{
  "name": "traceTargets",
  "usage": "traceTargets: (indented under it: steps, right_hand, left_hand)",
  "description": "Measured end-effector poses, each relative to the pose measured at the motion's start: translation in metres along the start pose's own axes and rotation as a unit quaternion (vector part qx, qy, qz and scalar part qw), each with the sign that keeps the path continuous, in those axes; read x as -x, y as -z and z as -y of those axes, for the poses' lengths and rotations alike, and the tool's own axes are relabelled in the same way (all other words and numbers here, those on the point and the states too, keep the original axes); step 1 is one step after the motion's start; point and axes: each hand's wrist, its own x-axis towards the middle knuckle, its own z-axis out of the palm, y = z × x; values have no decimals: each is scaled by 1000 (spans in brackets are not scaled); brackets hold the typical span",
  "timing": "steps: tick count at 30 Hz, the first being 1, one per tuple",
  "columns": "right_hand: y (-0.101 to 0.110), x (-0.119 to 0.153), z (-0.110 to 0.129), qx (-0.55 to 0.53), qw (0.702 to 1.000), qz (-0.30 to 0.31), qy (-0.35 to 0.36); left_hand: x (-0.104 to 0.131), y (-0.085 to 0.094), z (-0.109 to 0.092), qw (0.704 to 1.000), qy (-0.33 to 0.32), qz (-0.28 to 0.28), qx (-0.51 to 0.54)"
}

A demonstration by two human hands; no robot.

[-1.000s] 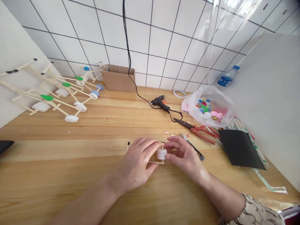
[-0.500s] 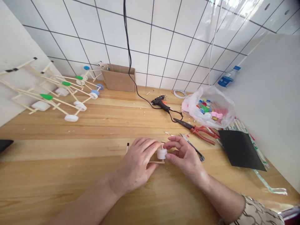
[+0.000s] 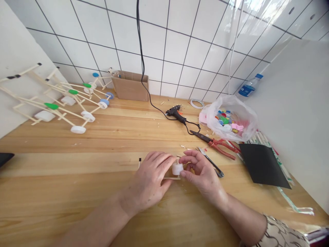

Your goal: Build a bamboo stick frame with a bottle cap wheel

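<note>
My left hand [image 3: 151, 178] lies bent over a small frame of pale wooden sticks [image 3: 171, 178], its thumb against the near stick. Most of that frame is hidden under the palm; a black-tipped end [image 3: 140, 160] pokes out to the left. At the frame's right end sits a white wheel [image 3: 177, 168] that looks like bottle caps put together, on a short stick. My right hand [image 3: 202, 175] has its thumb and curled fingers at the wheel's right side, closed on it. Just right of that hand lies a narrow dark-handled blade tool [image 3: 216, 166].
Several stick models with cap wheels [image 3: 78, 129] stand at the left. Farther back are a cardboard box [image 3: 131, 86], a black glue gun [image 3: 177, 114] and a tape roll [image 3: 197, 104]. Red-handled pliers [image 3: 221, 148], a plastic bag of caps [image 3: 213, 127] and a black sheet [image 3: 264, 166] lie right.
My right thumb has shifted slightly left along the white wheel, and the right hand has moved a little left. The left hand and the stick frame stay almost still.
</note>
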Motion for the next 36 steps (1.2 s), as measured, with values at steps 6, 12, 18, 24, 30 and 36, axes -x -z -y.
traceTargets:
  steps: [6, 12, 18, 24, 30, 36]
  right_hand:
    - [-1, 0, -3, -2, 1000, -7, 2]
    - [-1, 0, -4, -6, 1000, -18, 12]
    - [-1, 0, -4, -17, 1000, -18, 9]
    - [-1, 0, -3, -22, 1000, -13, 5]
    - [-1, -1, -8, -7, 999, -29, 13]
    - [-3, 0, -3, 9, 999, -39, -8]
  left_hand:
    - [1, -1, 1, 1000, -6, -4, -6]
    - [1, -2, 1, 1000, -12, -19, -5]
    - [1, -3, 2, 1000, -9, -23, -3]
    - [1, -2, 1, 1000, -11, -19, -2]
    - [0, 0, 0, 1000, -12, -22, 2]
    - [-1, 0, 1, 1000, -17, -23, -1]
